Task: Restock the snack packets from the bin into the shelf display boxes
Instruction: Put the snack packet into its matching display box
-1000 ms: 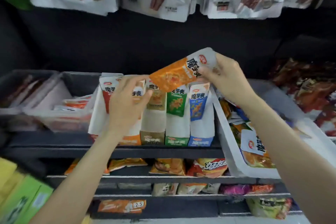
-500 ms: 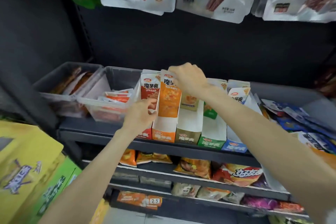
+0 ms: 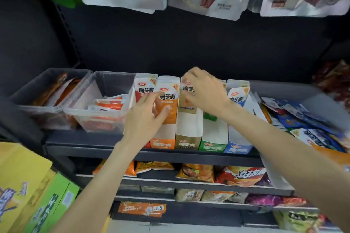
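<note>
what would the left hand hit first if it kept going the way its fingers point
Most likely the orange packets standing in the orange display box; the left hand already has its fingertips about on them, though depth is unclear.

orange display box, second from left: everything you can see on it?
The orange display box looks like cardboard: white sloped side, orange base panel with white lettering. It stands upright at the shelf's front edge, between the red and brown boxes, and holds upright orange packets. The left hand rests its fingers on the front packet.

Upright orange packets point(image 3: 169, 104) in orange-fronted box point(image 3: 162, 143)
</note>
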